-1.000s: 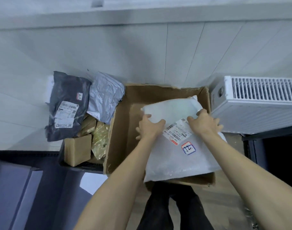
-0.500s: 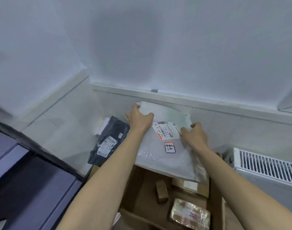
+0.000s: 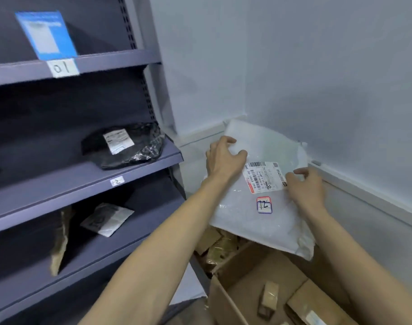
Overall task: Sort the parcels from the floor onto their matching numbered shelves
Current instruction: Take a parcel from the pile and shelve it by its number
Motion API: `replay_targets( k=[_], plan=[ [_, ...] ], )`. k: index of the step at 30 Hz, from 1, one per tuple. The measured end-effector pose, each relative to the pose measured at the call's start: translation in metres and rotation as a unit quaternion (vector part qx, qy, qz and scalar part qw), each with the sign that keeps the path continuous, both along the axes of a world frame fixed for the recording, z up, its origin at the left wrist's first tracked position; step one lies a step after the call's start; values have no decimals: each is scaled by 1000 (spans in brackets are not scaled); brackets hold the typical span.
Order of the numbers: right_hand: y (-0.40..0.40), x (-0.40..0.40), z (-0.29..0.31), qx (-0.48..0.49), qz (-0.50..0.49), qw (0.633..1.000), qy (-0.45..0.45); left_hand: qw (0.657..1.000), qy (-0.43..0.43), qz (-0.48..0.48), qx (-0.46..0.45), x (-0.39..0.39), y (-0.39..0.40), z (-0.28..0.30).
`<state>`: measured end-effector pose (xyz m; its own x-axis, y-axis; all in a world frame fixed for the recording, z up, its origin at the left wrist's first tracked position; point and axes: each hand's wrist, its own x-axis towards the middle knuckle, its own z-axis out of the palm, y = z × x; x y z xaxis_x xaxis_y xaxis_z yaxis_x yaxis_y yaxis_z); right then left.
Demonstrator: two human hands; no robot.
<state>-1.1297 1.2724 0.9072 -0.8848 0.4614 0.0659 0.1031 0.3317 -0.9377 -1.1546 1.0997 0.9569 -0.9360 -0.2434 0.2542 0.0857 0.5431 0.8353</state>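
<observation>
I find the left hand (image 3: 225, 158) curled over the far left edge of the white parcel (image 3: 259, 184), fingers bent onto its top face, and the right hand (image 3: 304, 184) pinching its right side just beside the shipping label (image 3: 264, 175); the hands are apart, both clamped on the one parcel. The parcel is held in the air above the open cardboard box (image 3: 259, 289), tilted with its far end raised, near the room corner and to the right of the shelves (image 3: 83, 179). A small sticker (image 3: 264, 205) below the label carries a handwritten number; I read it as probably 12 but cannot confirm. A tag (image 3: 117, 181) on the middle shelf edge looks like a match, and a tag (image 3: 62, 68) above reads 01. In my judgement the step is carrying to the shelf: I would confirm the number first, keep both grips at opposite edges, swing left and slide it in flat beside the black bag (image 3: 125, 146). The parcel is a soft, flat, glossy plastic mailer, slightly wrinkled, likely to sag if held one-handed. The shelves are rigid grey-blue metal; the box is matt brown card.
</observation>
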Motion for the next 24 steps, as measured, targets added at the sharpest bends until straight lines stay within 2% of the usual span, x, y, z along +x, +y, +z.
replay_targets(
  k=[5, 14, 24],
  plan=[
    [-76, -3, 49, 24, 79, 994, 67, 995, 55, 85, 4, 39, -86, 25],
    [-233, -4, 102, 86, 277, 952, 94, 969, 70, 234, -14, 88, -243, 42],
    [-363, -38, 108, 137, 355, 921, 86, 960, 68, 271, 33, 69, -365, 42]
  ],
)
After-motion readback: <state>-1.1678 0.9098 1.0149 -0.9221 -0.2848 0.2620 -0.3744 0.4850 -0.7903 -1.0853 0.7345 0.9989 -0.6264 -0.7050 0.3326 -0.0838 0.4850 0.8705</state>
